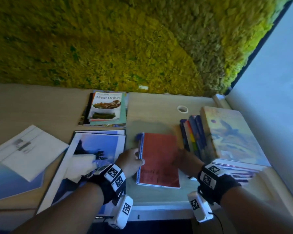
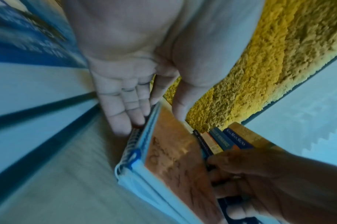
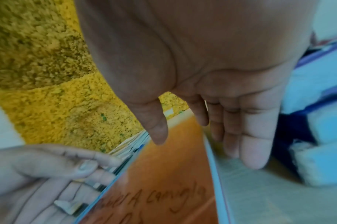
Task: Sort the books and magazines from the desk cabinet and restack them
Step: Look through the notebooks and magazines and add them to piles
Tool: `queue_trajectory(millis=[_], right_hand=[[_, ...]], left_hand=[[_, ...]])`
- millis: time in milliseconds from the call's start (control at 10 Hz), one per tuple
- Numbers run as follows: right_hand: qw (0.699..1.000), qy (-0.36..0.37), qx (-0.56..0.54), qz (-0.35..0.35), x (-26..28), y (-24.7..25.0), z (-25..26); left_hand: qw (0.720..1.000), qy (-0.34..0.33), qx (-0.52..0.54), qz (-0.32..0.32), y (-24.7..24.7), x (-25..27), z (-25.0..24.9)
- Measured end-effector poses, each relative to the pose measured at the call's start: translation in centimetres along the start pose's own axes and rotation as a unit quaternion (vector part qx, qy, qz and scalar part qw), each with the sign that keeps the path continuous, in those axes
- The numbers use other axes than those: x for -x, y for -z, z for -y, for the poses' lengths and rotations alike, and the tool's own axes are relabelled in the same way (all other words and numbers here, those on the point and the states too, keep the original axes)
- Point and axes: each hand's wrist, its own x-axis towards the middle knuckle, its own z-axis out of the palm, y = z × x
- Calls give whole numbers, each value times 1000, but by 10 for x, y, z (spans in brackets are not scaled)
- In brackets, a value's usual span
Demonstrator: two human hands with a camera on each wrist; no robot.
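Red-covered spiral notebook (image 1: pixel 159 159) lies flat at the desk's (image 1: pixel 159 105) near centre, held between both hands: the left hand (image 1: pixel 131 162) presses straight fingers (image 2: pixel 123 118) against its spiral edge at nine o'clock, the right hand (image 1: pixel 187 163) lays relaxed fingers (image 3: pixel 254 148) along the three o'clock edge. Upright books (image 1: pixel 194 134) lean at two o'clock. A "Meat Dishes" cookbook (image 1: pixel 107 105) tops the stack at eleven o'clock, before the moss wall (image 1: pixel 108 41).
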Motion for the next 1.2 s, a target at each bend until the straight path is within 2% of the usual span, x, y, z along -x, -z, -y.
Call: queue_trajectory(millis=[100, 200, 300, 400, 500, 600, 700, 800, 900, 1000, 1100, 1200], right_hand=[[963, 109, 247, -16, 0, -10, -2], [970, 92, 216, -59, 4, -4, 13], [964, 156, 202, -68, 0, -6, 37], [958, 235, 161, -34, -6, -31, 76], [957, 263, 124, 10, -15, -69, 117], [952, 267, 136, 53, -22, -106, 159], [942, 280, 162, 93, -25, -142, 201], [927, 306, 185, 114, -33, -181, 239], [917, 320, 210, 114, -39, -216, 273], [922, 290, 236, 102, -49, -244, 295], [927, 225, 291, 70, -63, -262, 307], [939, 176, 285, 82, -72, -270, 312]], left_hand=[[997, 0, -76, -7, -11, -1, -2], [997, -9, -66, -26, -13, 4, -3], [997, -9, -24, -77, 1, 15, 2], [991, -16, -35, -127, 33, 26, 20], [985, 12, -43, -168, 80, 42, 50], [969, 50, -89, -226, 128, 58, 91], [950, 109, -138, -257, 170, 71, 132], [935, 177, -202, -233, 195, 83, 162], [929, 193, -252, -193, 204, 93, 186], [929, 157, -274, -191, 202, 98, 198], [929, 124, -265, -229, 200, 101, 206], [938, 105, -221, -244, 203, 103, 219]])
